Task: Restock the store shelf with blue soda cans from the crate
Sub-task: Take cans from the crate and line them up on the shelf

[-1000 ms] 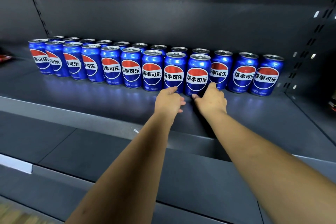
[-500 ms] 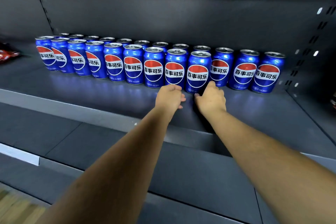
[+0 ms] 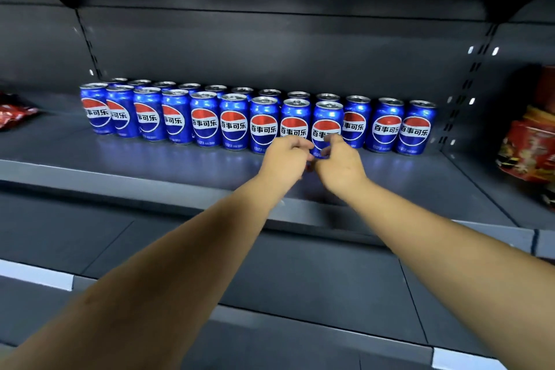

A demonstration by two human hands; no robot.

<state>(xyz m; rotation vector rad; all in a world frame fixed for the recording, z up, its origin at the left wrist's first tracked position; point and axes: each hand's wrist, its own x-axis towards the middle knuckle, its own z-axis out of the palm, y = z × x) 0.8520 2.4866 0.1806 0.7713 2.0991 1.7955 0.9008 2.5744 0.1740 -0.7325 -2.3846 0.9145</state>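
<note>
Both hands lifted off the shelf (image 3: pixel 126 171) since a second ago, now raised in front of the front-row can (image 3: pixel 326 126).

Left hand (image 3: pixel 285 159) and right hand (image 3: pixel 339 164) side by side, fingers loosely curled, apparently gripping nothing, though blur and overlap hide the right fingertips against the label. Can upright, long axis vertical, in the front row of cans (image 3: pixel 204 117), directly ahead of the hands and just beyond the right one, which lies nearer. Gap in the front row to that can's right, back-row cans showing there. No crate in view. Red packets (image 3: pixel 528 156) at far right.
</note>
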